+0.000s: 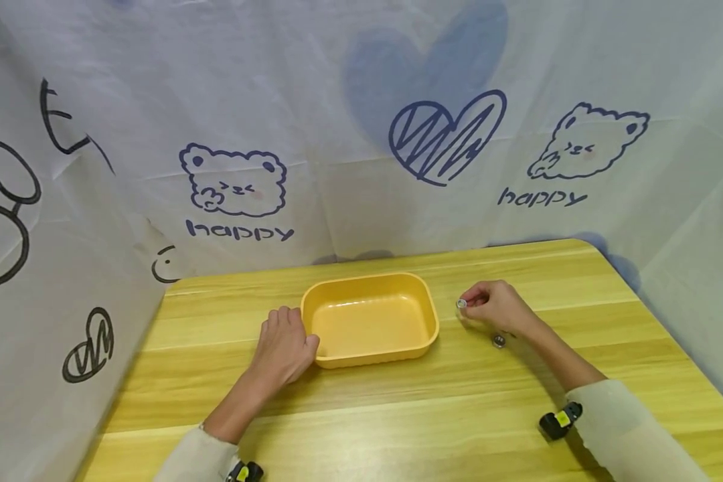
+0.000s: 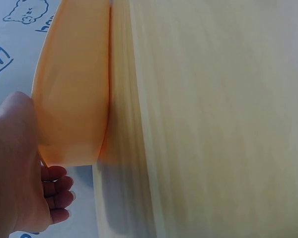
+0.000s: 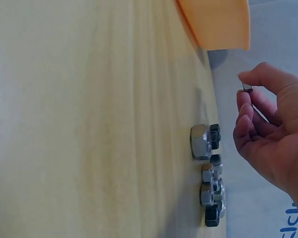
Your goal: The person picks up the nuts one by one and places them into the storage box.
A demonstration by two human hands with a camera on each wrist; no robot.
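Observation:
A shallow yellow plastic bin (image 1: 370, 360) stands at the middle of the table, with nothing visible inside it. My left hand (image 1: 284, 345) grips its left end, thumb at the near corner and fingers along the side wall; the left wrist view shows the fingertips (image 2: 59, 199) curled past the end. Right of the bin, my right hand (image 1: 499, 306) pinches a small silver nut (image 1: 461, 304) between thumb and fingertips, raised above the tabletop. Below that hand, several metal nuts (image 3: 207, 194) lie grouped, some silver and some dark, with a larger hex nut (image 3: 200, 142) among them.
The table (image 1: 361, 428) has a light wood-grain top with rounded far corners. White cloth (image 1: 313, 120) printed with bears and hearts hangs behind it and along both sides. Dark wrist cameras (image 1: 559, 422) are strapped over the light sleeves.

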